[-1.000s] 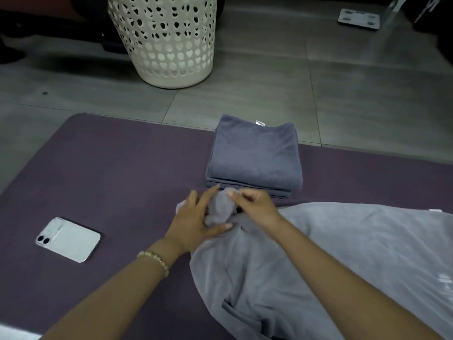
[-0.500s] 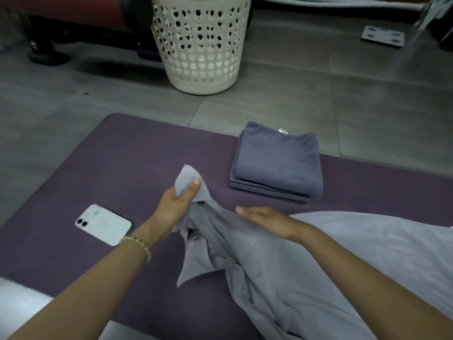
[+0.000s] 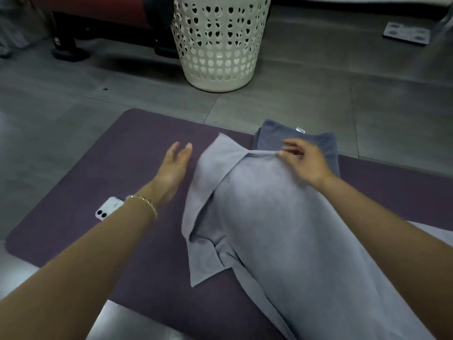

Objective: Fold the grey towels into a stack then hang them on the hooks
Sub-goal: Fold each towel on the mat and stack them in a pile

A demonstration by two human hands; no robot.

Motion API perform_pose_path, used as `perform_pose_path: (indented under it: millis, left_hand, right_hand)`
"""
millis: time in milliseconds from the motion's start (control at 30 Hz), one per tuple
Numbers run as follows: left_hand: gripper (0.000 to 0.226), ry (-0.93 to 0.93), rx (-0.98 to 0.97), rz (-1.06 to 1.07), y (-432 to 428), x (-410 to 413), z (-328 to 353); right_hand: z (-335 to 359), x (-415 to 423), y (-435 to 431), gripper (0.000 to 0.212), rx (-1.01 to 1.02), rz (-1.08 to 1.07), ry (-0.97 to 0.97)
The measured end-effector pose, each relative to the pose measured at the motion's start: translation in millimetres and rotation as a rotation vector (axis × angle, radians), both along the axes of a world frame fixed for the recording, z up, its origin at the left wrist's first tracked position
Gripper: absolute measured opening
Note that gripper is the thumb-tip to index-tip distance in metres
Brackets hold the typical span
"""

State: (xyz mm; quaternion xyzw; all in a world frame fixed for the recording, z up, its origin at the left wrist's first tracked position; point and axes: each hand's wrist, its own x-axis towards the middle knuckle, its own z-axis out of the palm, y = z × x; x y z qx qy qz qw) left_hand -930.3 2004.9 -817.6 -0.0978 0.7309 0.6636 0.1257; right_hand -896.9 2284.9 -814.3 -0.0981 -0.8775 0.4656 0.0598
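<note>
So closest to us, our two bare forearms reached out over the dusky purple floor mat [image 3: 73,217], and a big light grey towel [image 3: 282,229] lay rumpled across the right half of it, running off the bottom right of the view. Its left edge was flipped over into a loose flap, with one pointed corner sticking up toward the far side of the mat.

Our left hand [image 3: 174,165] hovered flat and empty just left of that flap, fingers spread, not gripping anything. The thin gold beaded bracelet [image 3: 143,204] sat on that wrist, and the white smartphone [image 3: 107,210] peeked out from behind the arm, lying camera-side up on the mat.

Our right hand [image 3: 304,160] was over the towel's far edge, fingertips pinching a ridge of the cloth, so a narrow grip on the light grey towel.

Right behind that hand sat the stack of folded darker blue-grey towels [image 3: 272,136] at the mat's far edge, a small white tag showing on top; the loose towel overlapped its near side.

Further out on the grey tiled floor [image 3: 318,99] stood the cream plastic laundry basket with heart-shaped holes [image 3: 218,42], and way off to the far right a flat grey bathroom scale [image 3: 407,33].
</note>
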Motion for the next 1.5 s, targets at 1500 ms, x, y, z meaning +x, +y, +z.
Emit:
perform_pose_path:
  millis: [1500]
  left_hand:
    - [0.035, -0.318, -0.469, -0.03, -104.7, 101.7, -133.2]
  right_hand:
    - [-62.8, -47.8, -113.5, 0.044, 0.939, 0.416, -0.344]
